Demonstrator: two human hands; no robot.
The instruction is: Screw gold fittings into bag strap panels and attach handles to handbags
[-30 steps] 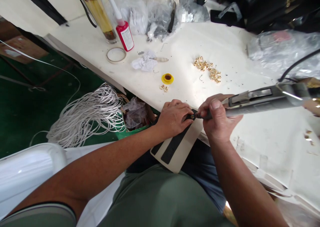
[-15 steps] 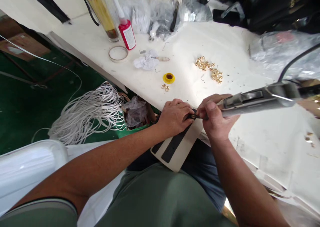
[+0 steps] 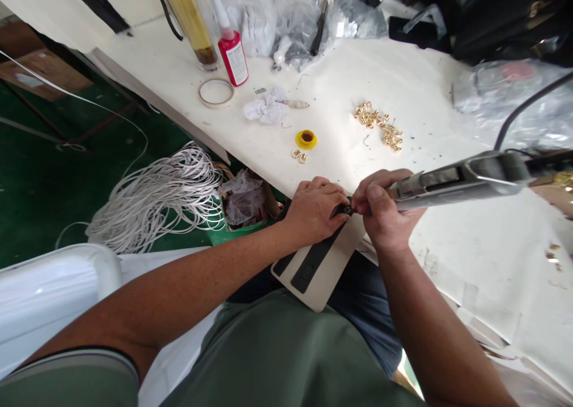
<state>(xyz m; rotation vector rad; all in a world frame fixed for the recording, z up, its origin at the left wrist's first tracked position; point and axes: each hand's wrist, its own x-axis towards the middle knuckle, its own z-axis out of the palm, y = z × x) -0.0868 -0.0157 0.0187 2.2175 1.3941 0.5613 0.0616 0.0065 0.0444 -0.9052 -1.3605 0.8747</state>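
Observation:
A beige panel (image 3: 329, 276) with black strips (image 3: 307, 270) lies across my lap and against the table's front edge. My left hand (image 3: 314, 212) is closed on the panel's upper end, thumb and index finger pressing beside a small dark fitting (image 3: 348, 209). My right hand (image 3: 387, 211) wraps around the front end of a grey corded electric screwdriver (image 3: 465, 183), which lies nearly level and points left. Its tip meets the fitting between my two hands, and my fingers partly hide the contact.
Gold metal fittings (image 3: 378, 125), a yellow spool (image 3: 306, 139), a tape roll (image 3: 216, 92) and a red glue bottle (image 3: 233, 59) stand on the white table (image 3: 331, 91). Plastic bags (image 3: 290, 19) line the back. White cord (image 3: 156, 201) is heaped on the floor at left.
The whole view has shifted slightly, so the table things appear a little further right. Both hands keep their grips, and the screwdriver looks turned slightly about its length.

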